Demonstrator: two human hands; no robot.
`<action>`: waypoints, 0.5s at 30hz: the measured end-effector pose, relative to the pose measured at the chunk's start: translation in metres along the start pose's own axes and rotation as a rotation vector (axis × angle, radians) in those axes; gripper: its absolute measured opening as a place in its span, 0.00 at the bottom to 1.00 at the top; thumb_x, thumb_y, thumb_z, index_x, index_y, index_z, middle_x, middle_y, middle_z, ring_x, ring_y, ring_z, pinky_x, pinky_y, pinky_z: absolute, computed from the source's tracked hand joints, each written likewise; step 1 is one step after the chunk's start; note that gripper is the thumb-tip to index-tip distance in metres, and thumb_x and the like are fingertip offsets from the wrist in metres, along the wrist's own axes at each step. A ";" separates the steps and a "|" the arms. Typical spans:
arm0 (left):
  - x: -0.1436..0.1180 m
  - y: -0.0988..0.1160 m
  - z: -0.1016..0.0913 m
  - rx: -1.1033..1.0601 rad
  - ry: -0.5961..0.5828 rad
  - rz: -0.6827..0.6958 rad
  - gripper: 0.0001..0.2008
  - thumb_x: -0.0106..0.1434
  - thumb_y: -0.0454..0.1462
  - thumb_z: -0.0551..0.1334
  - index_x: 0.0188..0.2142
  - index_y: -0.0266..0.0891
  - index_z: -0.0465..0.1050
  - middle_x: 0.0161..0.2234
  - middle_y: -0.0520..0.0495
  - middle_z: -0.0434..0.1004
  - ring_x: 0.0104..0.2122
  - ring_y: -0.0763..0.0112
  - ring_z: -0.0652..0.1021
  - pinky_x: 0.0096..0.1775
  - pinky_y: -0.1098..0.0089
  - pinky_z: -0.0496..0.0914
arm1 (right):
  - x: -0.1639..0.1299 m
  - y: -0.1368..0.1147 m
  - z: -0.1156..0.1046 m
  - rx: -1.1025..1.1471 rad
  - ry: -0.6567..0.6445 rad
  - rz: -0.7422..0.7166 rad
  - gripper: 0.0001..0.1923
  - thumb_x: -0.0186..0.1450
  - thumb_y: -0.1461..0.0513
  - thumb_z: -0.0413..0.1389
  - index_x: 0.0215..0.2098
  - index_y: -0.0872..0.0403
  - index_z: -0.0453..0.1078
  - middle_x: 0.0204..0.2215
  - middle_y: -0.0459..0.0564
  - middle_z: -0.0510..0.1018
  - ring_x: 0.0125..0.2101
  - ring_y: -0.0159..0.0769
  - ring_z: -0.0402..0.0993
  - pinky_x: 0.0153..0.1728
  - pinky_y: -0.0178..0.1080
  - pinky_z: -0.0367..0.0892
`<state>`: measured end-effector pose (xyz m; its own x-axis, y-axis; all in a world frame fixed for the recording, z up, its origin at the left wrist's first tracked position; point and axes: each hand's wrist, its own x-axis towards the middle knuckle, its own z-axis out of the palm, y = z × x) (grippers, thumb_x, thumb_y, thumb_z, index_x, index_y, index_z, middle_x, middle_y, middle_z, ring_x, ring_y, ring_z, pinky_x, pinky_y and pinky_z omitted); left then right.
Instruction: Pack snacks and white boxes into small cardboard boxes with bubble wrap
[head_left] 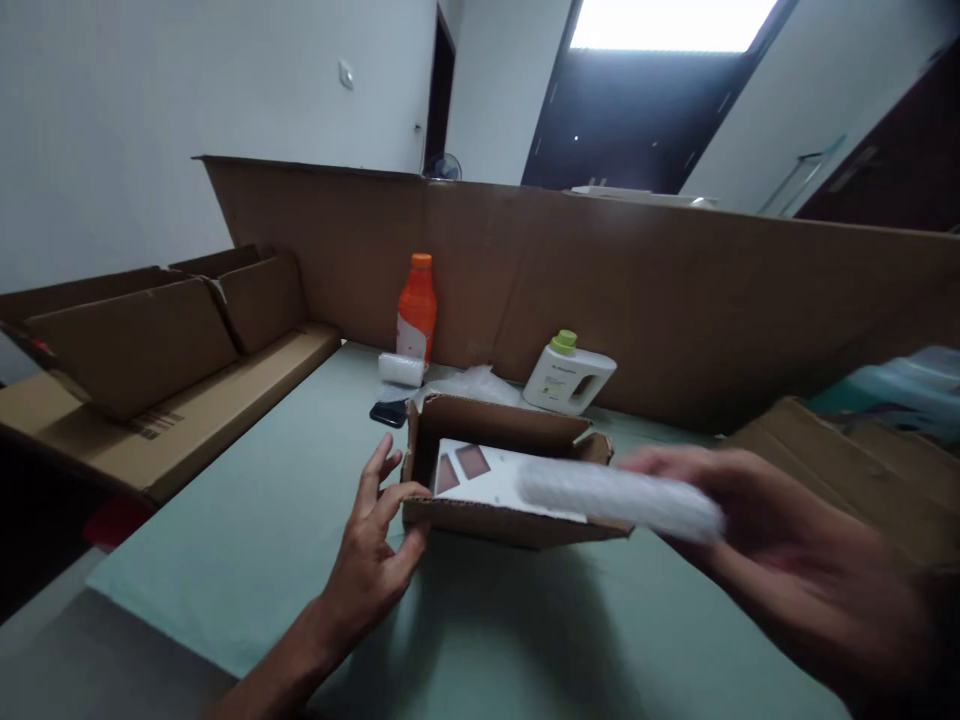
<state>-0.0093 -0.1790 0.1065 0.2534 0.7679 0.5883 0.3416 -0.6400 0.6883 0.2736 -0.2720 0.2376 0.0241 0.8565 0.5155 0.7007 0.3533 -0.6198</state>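
1. Biggest thing in view is the tall cardboard wall (675,300) standing upright across the back of the tabletop (247,520), which has a pale green surface.
2. Off to the left there's a long flattened cardboard box (150,400) with its flaps folded up, sitting beside the tabletop edge. More cardboard (810,450) lies on the right side, with something teal on top of it that's too blurry to make out.
3. The small open cardboard box (495,470) sits mid-tabletop, flaps up, with a white card inside showing two brownish squares.
4. The right hand (750,510) comes in from the right, pretty motion-blurred, and it's closed around a white bubble-wrap roll (622,497), holding it lying sideways over the front right part of the open box.
5. The left hand (375,540) has fingers spread wide and holds nothing; its thumb and fingertips touch the box's left front corner.
6. White jug with a green cap (568,375) stands near the cardboard wall, just behind the box.
7. Orange bottle (417,305) stands upright against the wall, further left.
8. A second small white roll (401,369) lies at the orange bottle's foot.
9. A dark phone (388,412) lies flat just in front of that roll, with crumpled clear plastic (469,385) beside it.
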 end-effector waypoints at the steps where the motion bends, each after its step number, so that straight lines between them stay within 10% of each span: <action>1: 0.001 -0.004 0.004 -0.023 0.009 -0.013 0.10 0.67 0.31 0.58 0.46 0.43 0.72 0.69 0.38 0.53 0.65 0.54 0.65 0.60 0.53 0.68 | 0.024 -0.003 0.015 -0.035 -0.076 -0.069 0.10 0.63 0.62 0.58 0.43 0.45 0.72 0.42 0.49 0.81 0.41 0.42 0.79 0.40 0.40 0.73; 8: 0.009 -0.020 0.019 -0.137 0.056 -0.085 0.11 0.69 0.32 0.56 0.47 0.42 0.73 0.66 0.37 0.58 0.67 0.55 0.63 0.61 0.52 0.66 | 0.136 0.003 0.121 -0.232 -0.526 -0.344 0.18 0.56 0.74 0.51 0.42 0.54 0.73 0.39 0.50 0.81 0.38 0.36 0.75 0.41 0.37 0.68; 15: 0.009 -0.028 0.023 -0.134 0.082 -0.016 0.15 0.69 0.30 0.54 0.51 0.43 0.72 0.59 0.39 0.70 0.60 0.63 0.72 0.59 0.61 0.70 | 0.151 0.013 0.150 -0.257 -1.022 -0.304 0.24 0.55 0.76 0.52 0.45 0.54 0.77 0.37 0.49 0.83 0.35 0.34 0.77 0.36 0.33 0.67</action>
<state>0.0041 -0.1534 0.0825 0.1724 0.7769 0.6056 0.2199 -0.6297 0.7451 0.1795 -0.0812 0.2184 -0.6944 0.6963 -0.1815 0.7078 0.6153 -0.3471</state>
